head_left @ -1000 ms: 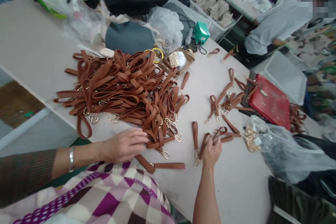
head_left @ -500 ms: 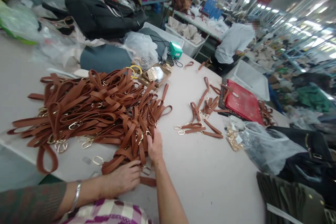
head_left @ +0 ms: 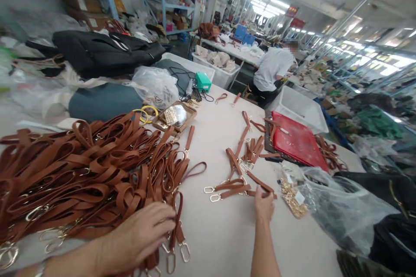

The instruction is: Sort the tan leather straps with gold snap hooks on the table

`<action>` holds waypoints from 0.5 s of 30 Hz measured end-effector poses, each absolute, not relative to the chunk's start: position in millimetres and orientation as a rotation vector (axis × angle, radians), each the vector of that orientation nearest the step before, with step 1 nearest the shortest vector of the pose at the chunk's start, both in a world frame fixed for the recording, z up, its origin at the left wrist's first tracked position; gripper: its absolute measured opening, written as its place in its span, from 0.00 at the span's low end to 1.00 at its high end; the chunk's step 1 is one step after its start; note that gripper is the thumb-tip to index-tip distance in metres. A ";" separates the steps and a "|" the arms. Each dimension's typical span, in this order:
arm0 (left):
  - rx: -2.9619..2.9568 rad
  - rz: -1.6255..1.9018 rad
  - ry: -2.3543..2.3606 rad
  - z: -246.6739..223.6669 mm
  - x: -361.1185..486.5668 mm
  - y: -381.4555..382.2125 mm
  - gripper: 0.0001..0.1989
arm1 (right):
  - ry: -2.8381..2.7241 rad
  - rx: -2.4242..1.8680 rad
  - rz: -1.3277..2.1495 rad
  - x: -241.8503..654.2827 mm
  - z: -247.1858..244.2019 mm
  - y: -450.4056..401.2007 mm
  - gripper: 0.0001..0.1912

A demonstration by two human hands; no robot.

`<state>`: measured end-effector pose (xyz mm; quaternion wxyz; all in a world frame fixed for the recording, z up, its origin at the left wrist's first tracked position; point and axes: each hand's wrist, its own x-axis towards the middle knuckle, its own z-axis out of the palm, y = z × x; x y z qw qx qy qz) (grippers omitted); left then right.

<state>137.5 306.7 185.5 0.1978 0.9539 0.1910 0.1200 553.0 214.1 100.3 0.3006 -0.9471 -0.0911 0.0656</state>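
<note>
My left hand (head_left: pixel 143 231) lies at the near right edge of a big pile of brown straps (head_left: pixel 113 156), its fingers curled over several of them. Gold-coloured metal clips (head_left: pixel 185 252) stick out below the fingertips. Across the table, my right hand (head_left: pixel 264 207) closes its thumb and fingers on the end of a brown strap (head_left: pixel 258 180). That strap is part of a smaller, looser group of straps (head_left: pixel 232 188) with oval gold rings. The fingers partly cover the strap's end.
Behind the pile are a small cardboard tray (head_left: pixel 186 123) with metal parts, yellow rings (head_left: pixel 149 114) and a green box (head_left: pixel 203 81). To the right lie a red bag (head_left: pixel 294 138), a bag of gold hardware (head_left: pixel 292 197) and clear plastic (head_left: pixel 344 199). A co-worker (head_left: pixel 273 67) bends beyond the table.
My right hand has left the big pile and moved right to the smaller strap group. My left hand stays by the pile. The view has tilted up.
</note>
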 end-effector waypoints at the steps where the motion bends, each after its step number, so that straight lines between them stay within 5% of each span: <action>1: 2.681 0.305 0.613 188.1 153.0 330.3 0.13 | -0.197 -2.543 0.192 563.8 96.1 223.3 0.38; 6: 2.682 0.160 1.050 168.2 230.5 449.8 0.15 | -0.481 -2.549 0.196 571.2 71.1 288.9 0.44; 15: 2.490 -0.129 1.339 106.9 312.7 517.5 0.17 | -1.366 -2.131 0.314 498.9 37.4 299.1 0.23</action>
